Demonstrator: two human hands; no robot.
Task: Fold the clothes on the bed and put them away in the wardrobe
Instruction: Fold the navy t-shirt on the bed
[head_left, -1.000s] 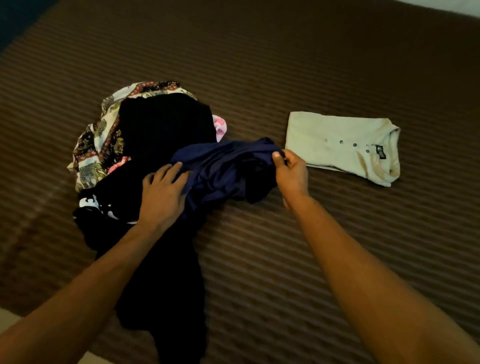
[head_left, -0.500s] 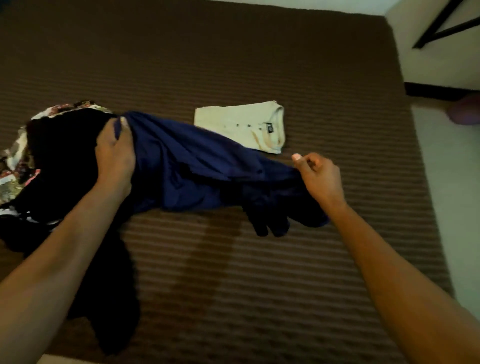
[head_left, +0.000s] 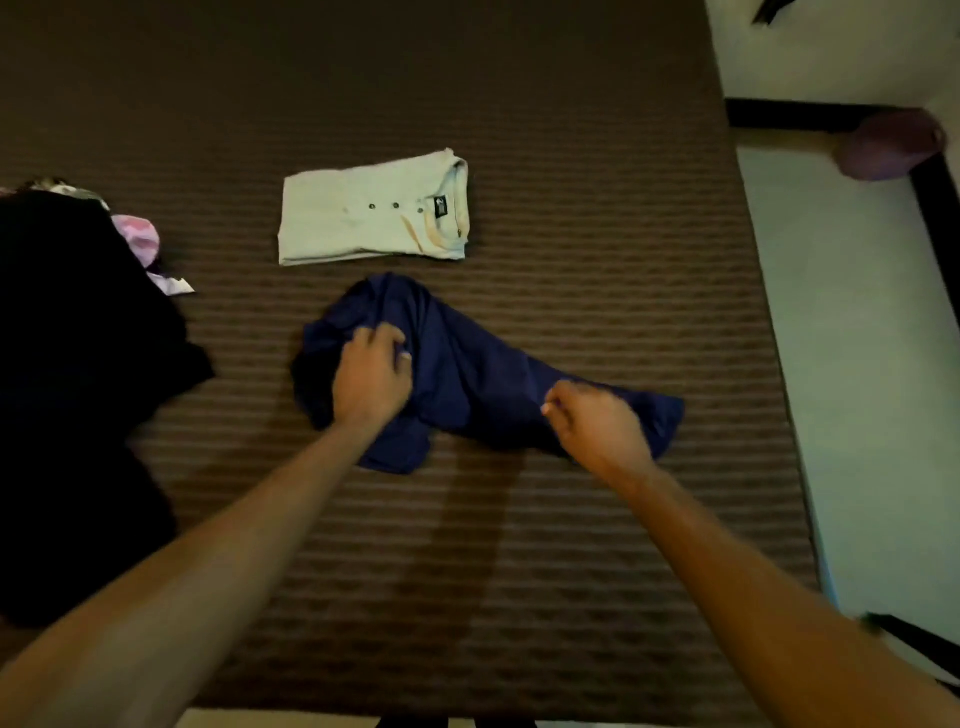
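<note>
Where half a second ago hung stretched in the air between both hands, now dropped onto the bed (head_left: 571, 156), the navy garment (head_left: 467, 374), crumpled, near the middle, just short of the folded cream shirt (head_left: 371, 210) and well clear of the dark pile (head_left: 78, 364) at the left edge. Means, probably, one piece pulled free and ready for spreading flat; folding not yet begun, wardrobe out of view. Left hand (head_left: 371, 379) palm down, fingers curled and bunched on the cloth. Right hand (head_left: 597, 428) closed, pinching a fold toward the right edge.
</note>
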